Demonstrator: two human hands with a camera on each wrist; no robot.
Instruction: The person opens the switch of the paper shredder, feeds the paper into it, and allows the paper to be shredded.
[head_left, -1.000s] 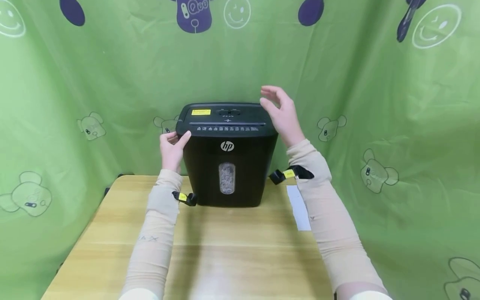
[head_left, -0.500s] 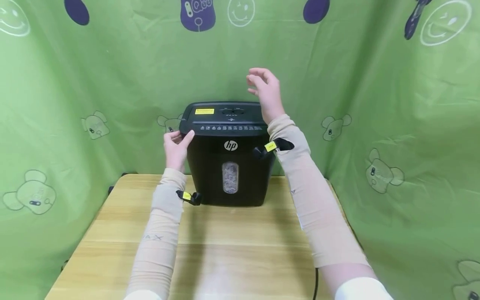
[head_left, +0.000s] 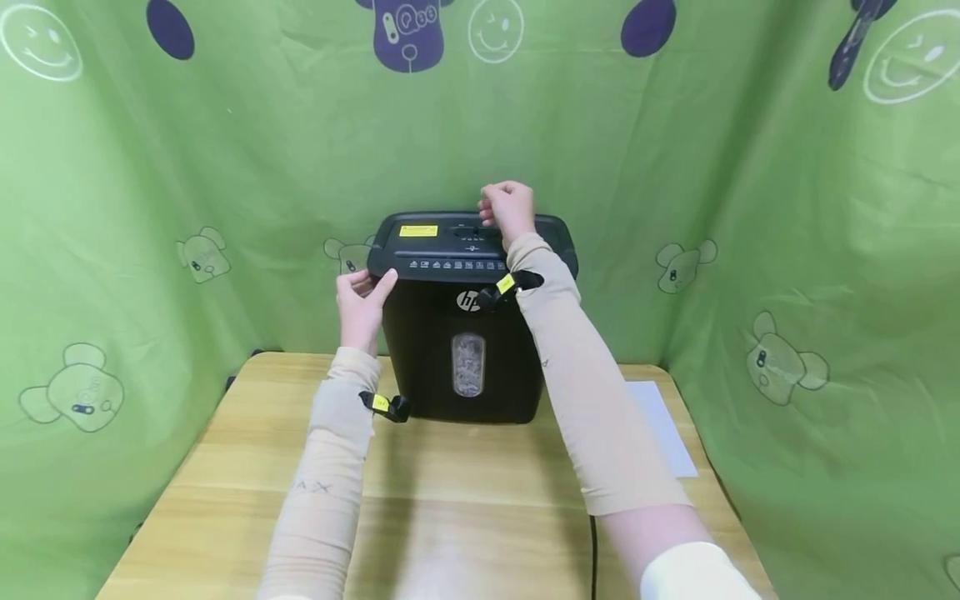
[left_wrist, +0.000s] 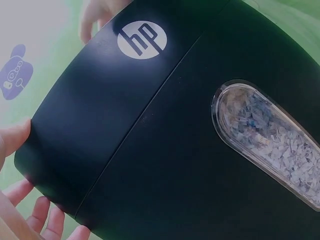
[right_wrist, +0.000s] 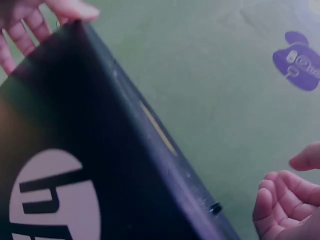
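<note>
A black HP paper shredder (head_left: 427, 358) stands upright on the table, its front window full of white shreds. My left hand (head_left: 363, 308) holds its upper left corner; in the left wrist view the thumb is on the top edge and the fingertips touch the side. My right hand (head_left: 512, 210) is over the top panel, close to the slide switch (right_wrist: 216, 208). In the right wrist view, its fingers are loosely curled, the thumb stands apart, and nothing is between them. A small gap shows there between the fingers and the switch.
White paper (head_left: 663, 427) lies on the wooden table (head_left: 247, 492), right of the shredder and partly behind my right forearm. A black cord (head_left: 594, 554) runs at the front, below that arm. Green printed curtain (head_left: 315, 150) encloses the table at the back and sides.
My right hand has moved left from the shredder's right end, rising and then lowering over the switch area, its fingers curling more. My left hand has kept its hold on the corner.
</note>
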